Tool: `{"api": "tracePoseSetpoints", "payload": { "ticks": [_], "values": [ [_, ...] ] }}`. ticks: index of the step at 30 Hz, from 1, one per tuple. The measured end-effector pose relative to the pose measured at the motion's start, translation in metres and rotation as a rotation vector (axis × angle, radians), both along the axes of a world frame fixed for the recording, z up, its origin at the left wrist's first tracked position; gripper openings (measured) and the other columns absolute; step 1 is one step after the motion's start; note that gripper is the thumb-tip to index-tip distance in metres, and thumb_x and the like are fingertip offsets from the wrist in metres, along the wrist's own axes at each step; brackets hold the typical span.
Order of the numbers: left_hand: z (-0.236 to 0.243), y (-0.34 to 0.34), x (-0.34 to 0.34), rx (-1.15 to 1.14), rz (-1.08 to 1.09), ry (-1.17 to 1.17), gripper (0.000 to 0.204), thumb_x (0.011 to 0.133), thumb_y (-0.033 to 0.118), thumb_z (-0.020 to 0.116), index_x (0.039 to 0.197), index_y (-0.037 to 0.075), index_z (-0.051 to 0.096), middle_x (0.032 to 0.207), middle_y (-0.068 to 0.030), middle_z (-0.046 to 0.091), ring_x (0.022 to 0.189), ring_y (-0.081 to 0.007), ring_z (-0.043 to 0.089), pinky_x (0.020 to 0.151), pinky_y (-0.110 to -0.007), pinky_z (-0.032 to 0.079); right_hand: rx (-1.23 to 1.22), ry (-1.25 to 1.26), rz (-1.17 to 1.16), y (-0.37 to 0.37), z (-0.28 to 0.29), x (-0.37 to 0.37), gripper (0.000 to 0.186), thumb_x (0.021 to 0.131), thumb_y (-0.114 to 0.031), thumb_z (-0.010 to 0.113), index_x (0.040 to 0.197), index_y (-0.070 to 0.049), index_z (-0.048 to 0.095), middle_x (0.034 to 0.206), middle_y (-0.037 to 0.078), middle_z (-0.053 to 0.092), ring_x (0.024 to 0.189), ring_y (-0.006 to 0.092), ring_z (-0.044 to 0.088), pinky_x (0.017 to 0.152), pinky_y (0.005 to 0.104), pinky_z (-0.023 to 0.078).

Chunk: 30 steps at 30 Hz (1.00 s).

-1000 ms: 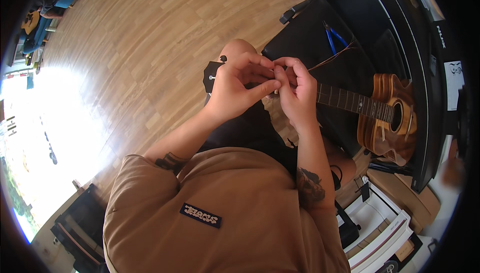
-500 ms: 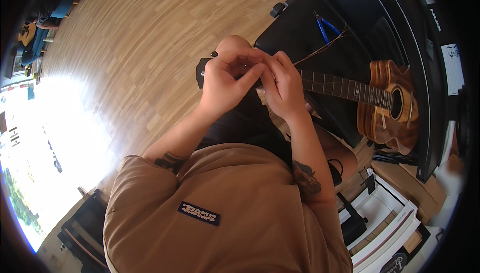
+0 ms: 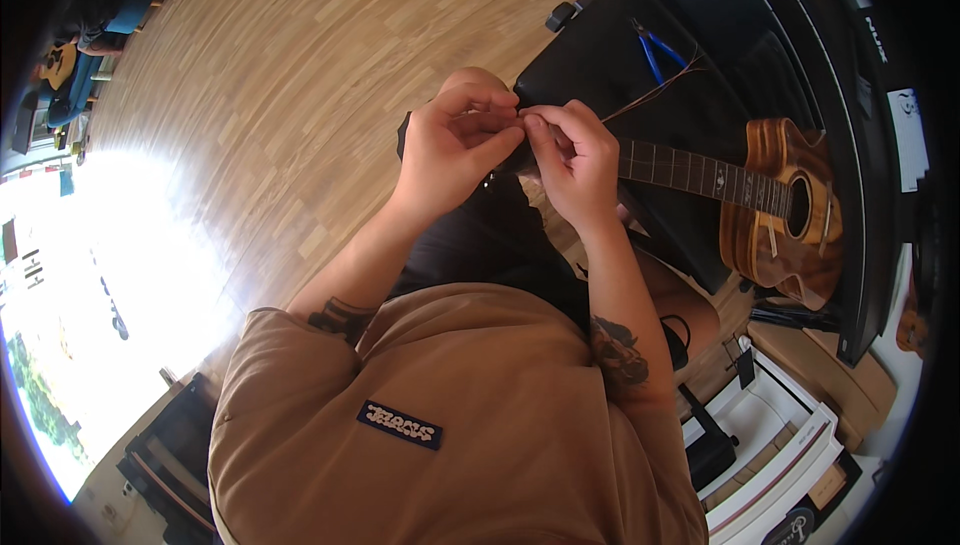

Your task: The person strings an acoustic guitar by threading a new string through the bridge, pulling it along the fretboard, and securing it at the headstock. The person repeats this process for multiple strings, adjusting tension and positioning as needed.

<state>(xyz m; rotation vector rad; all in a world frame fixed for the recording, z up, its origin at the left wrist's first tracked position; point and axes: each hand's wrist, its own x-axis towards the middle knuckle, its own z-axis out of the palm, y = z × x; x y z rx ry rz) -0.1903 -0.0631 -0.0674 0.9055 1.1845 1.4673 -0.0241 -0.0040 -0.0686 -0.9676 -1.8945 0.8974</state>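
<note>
A small wooden guitar point(image 3: 775, 230) lies to the right, its dark fretted neck point(image 3: 690, 173) pointing left toward my hands. Most of its headstock point(image 3: 402, 135) is hidden behind my left hand point(image 3: 450, 145). That hand is curled, thumb and fingers drawn close toward the right fingertips. Thumb and forefinger of my right hand point(image 3: 580, 160) are pinched together right beside it, over the headstock end of the neck. Whatever thin thing the fingertips hold is too small to make out. Loose thin strings point(image 3: 655, 90) trail from near my right hand toward the upper right.
Blue-handled pliers point(image 3: 655, 53) lie on the black padded surface point(image 3: 590, 70) beyond my right hand. A white case or box point(image 3: 765, 415) and brown cardboard point(image 3: 830, 375) stand at lower right. Wooden floor point(image 3: 300, 75) spreads ahead. Another guitar point(image 3: 60, 65) is at the far left.
My hands have drawn slightly apart; the right fingers, which overlapped the left hand, now pinch beside it. The left fingers have curled in more. The view has shifted slightly.
</note>
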Motion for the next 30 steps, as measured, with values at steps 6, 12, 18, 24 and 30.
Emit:
{"api": "tracePoseSetpoints", "payload": {
  "ticks": [6, 12, 18, 24, 30],
  "values": [
    [0.006, -0.002, -0.008, -0.113, -0.093, 0.244, 0.033, 0.086, -0.004, 0.073, 0.118, -0.004, 0.066, 0.106, -0.01, 0.07, 0.097, -0.0141, 0.071, 0.087, -0.027, 0.059, -0.101, 0.11, -0.016, -0.001, -0.004, -0.004, 0.007, 0.093, -0.009, 0.075, 0.093, -0.003, 0.07, 0.072, 0.002, 0.054, 0.057, 0.0093, 0.046, 0.051, 0.0279, 0.037],
    [0.004, -0.004, -0.013, -0.094, -0.106, 0.37, 0.028, 0.088, -0.005, 0.066, 0.116, -0.003, 0.068, 0.102, -0.0072, 0.07, 0.097, -0.0112, 0.069, 0.082, -0.025, 0.057, -0.031, 0.007, 0.082, 0.001, -0.003, 0.0, 0.008, 0.091, -0.009, 0.077, 0.092, -0.004, 0.07, 0.072, 0.002, 0.053, 0.056, 0.011, 0.044, 0.052, 0.0277, 0.036],
    [0.002, -0.001, -0.01, -0.116, -0.057, -0.094, 0.02, 0.09, -0.004, 0.06, 0.11, -0.001, 0.066, 0.102, -0.0069, 0.07, 0.093, -0.0154, 0.07, 0.079, -0.028, 0.057, -0.049, 0.016, 0.07, -0.002, -0.004, 0.0, 0.007, 0.091, -0.007, 0.076, 0.093, -0.004, 0.07, 0.074, 0.002, 0.055, 0.058, 0.0098, 0.046, 0.053, 0.0268, 0.036],
    [-0.002, -0.001, -0.014, -0.186, -0.109, -0.56, 0.018, 0.097, -0.001, 0.056, 0.114, 0.003, 0.062, 0.103, -0.007, 0.065, 0.096, -0.0155, 0.067, 0.081, -0.027, 0.055, -0.062, 0.052, 0.058, -0.002, -0.004, 0.0, 0.008, 0.091, -0.007, 0.076, 0.094, -0.005, 0.069, 0.074, 0.003, 0.057, 0.056, 0.0119, 0.047, 0.052, 0.0283, 0.037],
    [-0.003, 0.0, -0.017, -0.227, -0.154, -0.761, 0.016, 0.1, 0.002, 0.057, 0.115, 0.002, 0.062, 0.104, -0.0079, 0.067, 0.095, -0.0167, 0.068, 0.081, -0.027, 0.056, -0.076, 0.068, 0.074, -0.001, -0.003, 0.002, 0.007, 0.092, -0.008, 0.075, 0.094, -0.005, 0.069, 0.075, 0.002, 0.058, 0.057, 0.0101, 0.047, 0.052, 0.0274, 0.037]
  ]
}}
